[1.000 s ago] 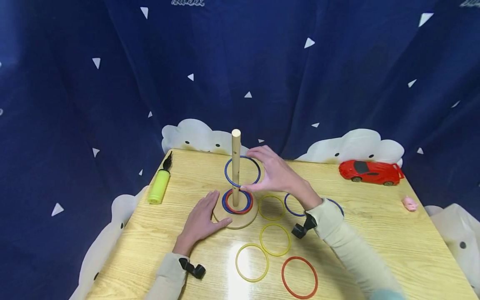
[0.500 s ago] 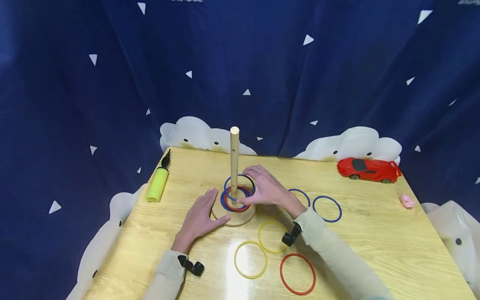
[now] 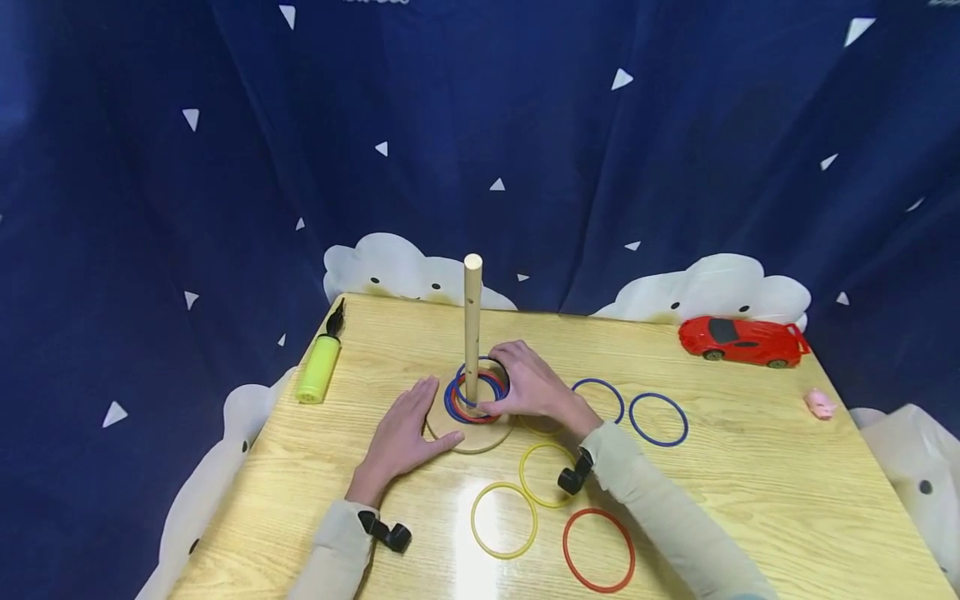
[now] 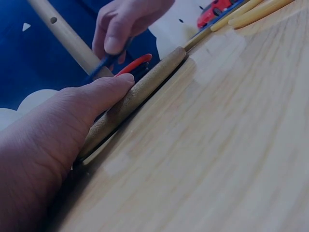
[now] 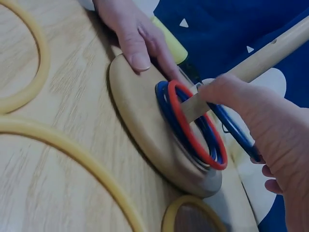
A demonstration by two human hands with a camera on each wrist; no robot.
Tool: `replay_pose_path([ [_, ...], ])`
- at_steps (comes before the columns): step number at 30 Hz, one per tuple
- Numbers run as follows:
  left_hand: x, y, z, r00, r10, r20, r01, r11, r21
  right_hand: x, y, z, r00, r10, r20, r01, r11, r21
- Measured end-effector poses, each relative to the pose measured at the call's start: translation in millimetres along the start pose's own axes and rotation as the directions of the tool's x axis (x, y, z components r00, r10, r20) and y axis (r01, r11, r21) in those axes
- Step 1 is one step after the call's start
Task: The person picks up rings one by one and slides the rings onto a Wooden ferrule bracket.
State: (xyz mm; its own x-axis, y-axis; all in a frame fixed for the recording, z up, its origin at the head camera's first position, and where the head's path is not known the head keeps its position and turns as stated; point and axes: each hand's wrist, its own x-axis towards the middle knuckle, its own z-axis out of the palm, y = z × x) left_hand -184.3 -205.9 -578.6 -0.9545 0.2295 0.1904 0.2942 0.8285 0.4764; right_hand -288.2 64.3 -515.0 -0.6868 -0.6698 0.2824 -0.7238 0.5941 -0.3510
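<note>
A wooden peg [image 3: 472, 325] stands upright on a round wooden base [image 3: 480, 442]. My left hand [image 3: 401, 433] rests against the left side of this base, its fingers straight and the thumb over the near rim. Low on the peg, my right hand [image 3: 528, 385] pinches a blue ring [image 5: 231, 128] between thumb and fingers. That ring encircles the peg and tilts a little above the others. Below it lie a red ring [image 5: 175, 104] and blue rings [image 5: 163, 102], all around the peg. In the head view my right fingers hide part of the stack.
Yellow rings [image 3: 504, 557] and a red ring [image 3: 599, 590] lie on the near table. Blue rings [image 3: 658, 395] lie to the right. A yellow-green pump [image 3: 318, 369] is at the left edge. A red toy car [image 3: 738, 342] and a pink pig figure [image 3: 820, 405] are at far right.
My right hand has lowered the blue ring along the peg, from mid-height to just over the stack. My left hand has stayed at the base.
</note>
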Motion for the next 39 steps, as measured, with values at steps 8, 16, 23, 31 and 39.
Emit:
replay_pose_path([
  [8,0.1,-0.7,1.0,1.0,-0.003,0.012,0.003,1.0,0.004,-14,8,6,0.999,0.049,0.02,-0.049,0.999,0.0],
  [16,1.3,-1.1,1.6,1.0,-0.009,0.011,0.009,1.0,0.003,-40,15,0,0.993,0.116,-0.009,-0.115,0.993,0.041],
  [23,0.5,0.0,0.3,1.0,-0.01,0.006,0.01,1.0,0.002,-61,21,-5,0.99,0.136,-0.035,-0.135,0.99,0.047],
  [31,1.5,-0.9,1.2,1.0,-0.015,0.014,0.015,1.0,0.0,-80,26,-7,0.987,0.154,-0.054,-0.152,0.987,0.048],
  [39,1.7,-0.3,0.9,0.999,-0.021,0.025,0.021,1.0,0.005,-98,34,-4,0.983,0.176,-0.052,-0.176,0.984,0.003],
])
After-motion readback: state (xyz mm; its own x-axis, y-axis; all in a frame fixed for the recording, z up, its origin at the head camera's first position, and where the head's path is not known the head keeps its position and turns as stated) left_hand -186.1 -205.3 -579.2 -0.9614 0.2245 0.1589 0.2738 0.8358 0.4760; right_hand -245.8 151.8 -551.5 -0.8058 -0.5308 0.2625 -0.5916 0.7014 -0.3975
